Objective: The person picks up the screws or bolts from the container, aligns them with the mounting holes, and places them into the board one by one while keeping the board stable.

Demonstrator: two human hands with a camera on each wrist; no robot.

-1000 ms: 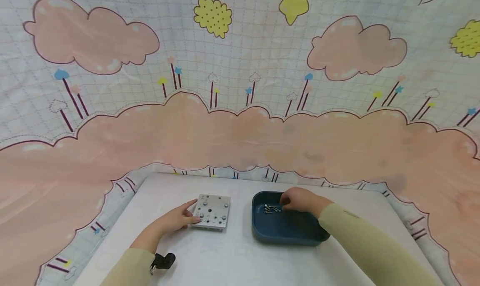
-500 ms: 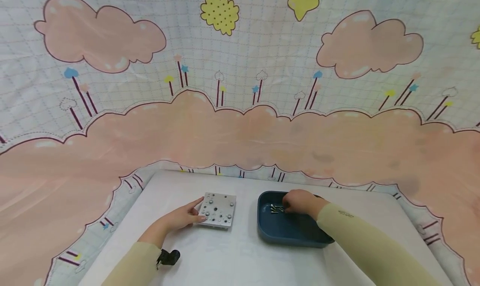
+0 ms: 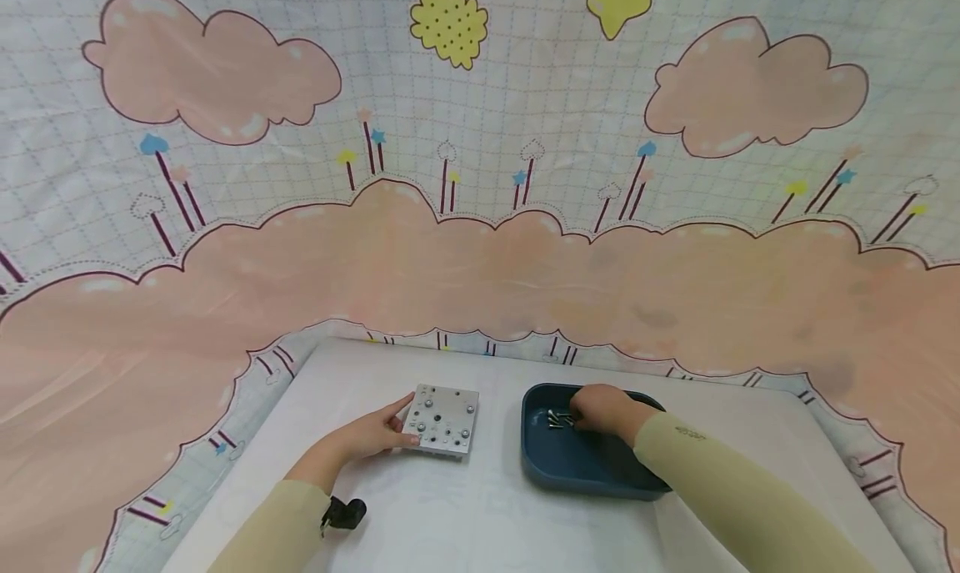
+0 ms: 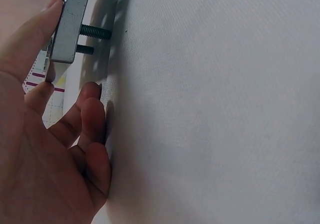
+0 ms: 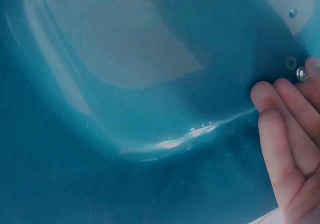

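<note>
My left hand (image 3: 369,434) holds a square silver metal plate (image 3: 447,414) at its left edge, thumb and index finger spread along that side. In the left wrist view the thumb lies against the plate (image 4: 71,27), and threaded bolt ends (image 4: 95,32) stick out beneath it. The other fingers curl loosely near the tabletop. Over at the dark blue tray (image 3: 536,469), my right hand (image 3: 606,410) reaches inside, beside several small screws (image 3: 557,420). The right wrist view has a shiny screw head (image 5: 301,74) between thumb and fingertips, partly cut off by the frame.
Plate and tray stand apart on a white table (image 3: 480,523), the tray to the right. A patterned cloth (image 3: 480,273) with clouds hangs behind and around it. A black device (image 3: 345,514) is strapped at the left wrist.
The head view has shifted, so everything sits slightly further right. My right hand has sunk a little lower among the screws; the left hand keeps its hold on the plate.
</note>
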